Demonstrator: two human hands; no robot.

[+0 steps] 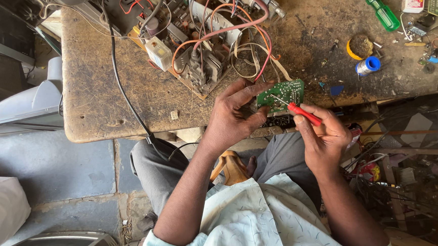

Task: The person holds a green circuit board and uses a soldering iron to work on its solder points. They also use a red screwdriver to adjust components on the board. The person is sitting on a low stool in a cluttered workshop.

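Observation:
My left hand (pixel 234 113) grips a small green circuit board (pixel 283 92) at the near edge of the worn wooden workbench (pixel 101 100). My right hand (pixel 321 134) holds a red-handled screwdriver (pixel 303 113), whose metal tip rests on the board's face. Flat ribbon wires run from the green board up to a larger circuit board (pixel 194 53) crowded with components and red, orange and white wires.
A green-handled screwdriver (pixel 382 10), a round tin (pixel 360 46), a blue-capped spool (pixel 368 65) and small parts lie on the bench's right side. A black cable (pixel 120 83) crosses the bench. A grey casing (pixel 25 102) stands left; cluttered wires sit lower right.

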